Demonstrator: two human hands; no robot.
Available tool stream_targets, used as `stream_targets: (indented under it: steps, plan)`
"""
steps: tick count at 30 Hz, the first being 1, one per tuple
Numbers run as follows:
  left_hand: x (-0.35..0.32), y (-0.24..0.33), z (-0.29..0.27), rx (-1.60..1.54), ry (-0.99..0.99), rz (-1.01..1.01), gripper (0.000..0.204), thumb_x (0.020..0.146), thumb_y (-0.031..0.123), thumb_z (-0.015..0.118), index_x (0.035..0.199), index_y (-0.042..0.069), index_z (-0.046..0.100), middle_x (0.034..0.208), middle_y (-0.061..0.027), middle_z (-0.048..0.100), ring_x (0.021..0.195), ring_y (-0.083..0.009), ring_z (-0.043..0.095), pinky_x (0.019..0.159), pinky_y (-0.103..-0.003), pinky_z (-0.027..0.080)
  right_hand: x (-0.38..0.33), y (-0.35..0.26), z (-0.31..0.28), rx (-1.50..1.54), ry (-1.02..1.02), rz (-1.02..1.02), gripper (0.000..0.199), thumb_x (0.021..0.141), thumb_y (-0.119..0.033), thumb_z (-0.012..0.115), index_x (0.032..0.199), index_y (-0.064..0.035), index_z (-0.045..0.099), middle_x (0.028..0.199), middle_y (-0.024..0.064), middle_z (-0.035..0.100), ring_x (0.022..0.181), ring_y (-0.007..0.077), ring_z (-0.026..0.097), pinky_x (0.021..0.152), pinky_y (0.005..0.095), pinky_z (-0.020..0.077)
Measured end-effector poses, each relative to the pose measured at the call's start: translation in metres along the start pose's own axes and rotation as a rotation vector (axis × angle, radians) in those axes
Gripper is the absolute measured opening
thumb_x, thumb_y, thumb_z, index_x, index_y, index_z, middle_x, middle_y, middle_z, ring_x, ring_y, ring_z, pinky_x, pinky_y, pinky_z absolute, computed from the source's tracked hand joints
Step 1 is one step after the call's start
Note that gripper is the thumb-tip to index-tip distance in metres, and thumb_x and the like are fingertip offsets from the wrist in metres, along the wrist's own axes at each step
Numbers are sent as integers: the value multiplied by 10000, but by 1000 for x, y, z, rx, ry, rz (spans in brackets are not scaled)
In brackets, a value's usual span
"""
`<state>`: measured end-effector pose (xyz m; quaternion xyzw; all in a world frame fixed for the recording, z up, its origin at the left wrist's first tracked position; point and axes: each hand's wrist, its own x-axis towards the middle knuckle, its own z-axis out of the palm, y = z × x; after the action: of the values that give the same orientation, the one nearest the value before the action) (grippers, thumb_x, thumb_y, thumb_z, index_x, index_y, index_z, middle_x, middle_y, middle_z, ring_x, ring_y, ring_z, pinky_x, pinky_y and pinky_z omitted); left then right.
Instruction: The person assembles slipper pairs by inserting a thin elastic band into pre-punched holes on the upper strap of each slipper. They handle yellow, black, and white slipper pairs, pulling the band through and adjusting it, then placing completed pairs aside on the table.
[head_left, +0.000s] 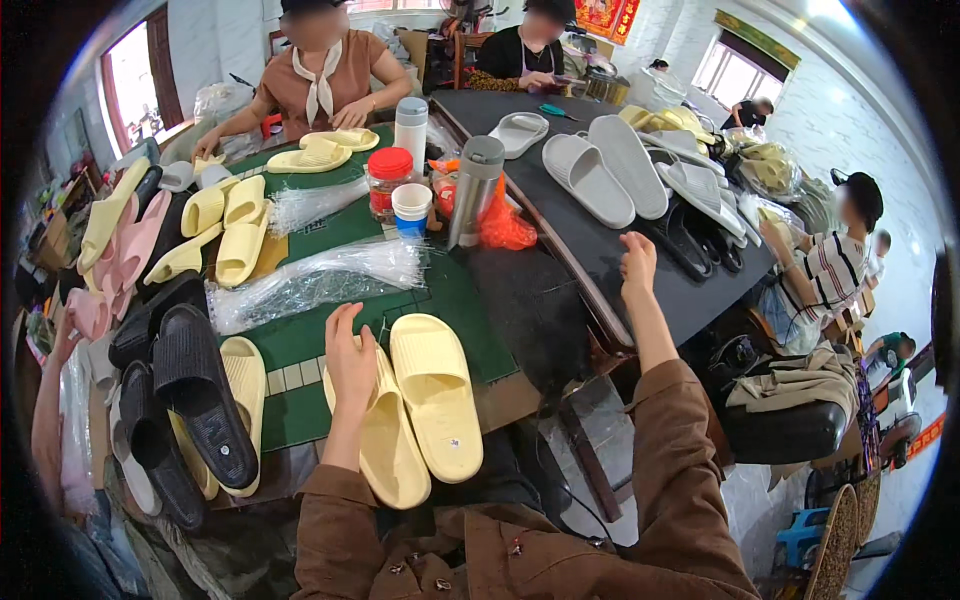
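A pair of pale yellow slippers [438,400] lies side by side at the near edge of the green table, toes pointing away from me. Over the left slipper of the pair rests my left hand [350,368], its fingers stretched out and covering part of the strap. A thin strand sticks up between the two slippers beside my thumb. My right hand [638,266] is raised off to the right, by the dark table's edge and near grey slippers [590,182]. Its fingers are curled together; whatever they may hold is too small to make out.
Clear bundles of thin plastic ties [325,285] lie beyond the pair. Black slippers [205,395] are piled at left. A steel flask [476,190], paper cups [411,205] and a red-lidded jar [389,180] stand mid-table. Co-workers sit opposite [325,75] and right [825,260].
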<state>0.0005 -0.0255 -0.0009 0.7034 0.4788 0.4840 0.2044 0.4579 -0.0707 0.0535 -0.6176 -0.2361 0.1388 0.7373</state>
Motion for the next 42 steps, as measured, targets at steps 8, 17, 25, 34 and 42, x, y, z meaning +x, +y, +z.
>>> stream_targets:
  steps: [8, 17, 25, 34, 42]
  plan:
    - [0, 1, 3, -10, -21, -21, 292, 856, 14, 549, 1145, 25, 585, 1242, -144, 536, 1148, -323, 531, 966, -388, 436, 122, 45, -3, -643, 375, -201, 821, 735, -408, 792, 1248, 133, 448, 879, 148, 633, 669, 215, 595, 592, 327, 474]
    - [-1, 5, -3, -22, -6, -38, 289, 854, 29, 566, 1142, 38, 590, 1232, -139, 543, 1141, -330, 535, 954, -388, 443, 98, 15, -12, -181, -7, 7, 303, 797, -290, 652, 873, -24, 531, 578, 2, 441, 400, 68, 367, 361, 219, 251]
    - [-3, 6, 6, -95, -35, -55, 263, 854, 35, 568, 1115, 21, 596, 1225, -162, 546, 1139, -341, 530, 962, -395, 433, -15, -53, -102, -373, -166, 51, 459, 878, -221, 428, 1291, -105, 592, 720, -40, 461, 523, 66, 313, 486, 229, 249]
    - [-2, 2, 1, 23, -48, -12, 242, 858, 28, 567, 1095, 29, 612, 1204, -133, 568, 1099, -328, 561, 928, -381, 453, -89, -90, -160, -617, -342, 38, 414, 828, -138, 488, 1210, -32, 606, 662, 7, 532, 532, 91, 471, 495, 234, 358]
    - [-2, 4, 1, 21, -66, -18, 226, 859, 31, 569, 1079, 25, 621, 1193, -127, 573, 1081, -322, 570, 912, -382, 459, -57, -92, -109, -1268, -265, -688, 449, 819, -136, 646, 1255, -94, 546, 1257, 100, 567, 968, 344, 638, 840, 412, 508]
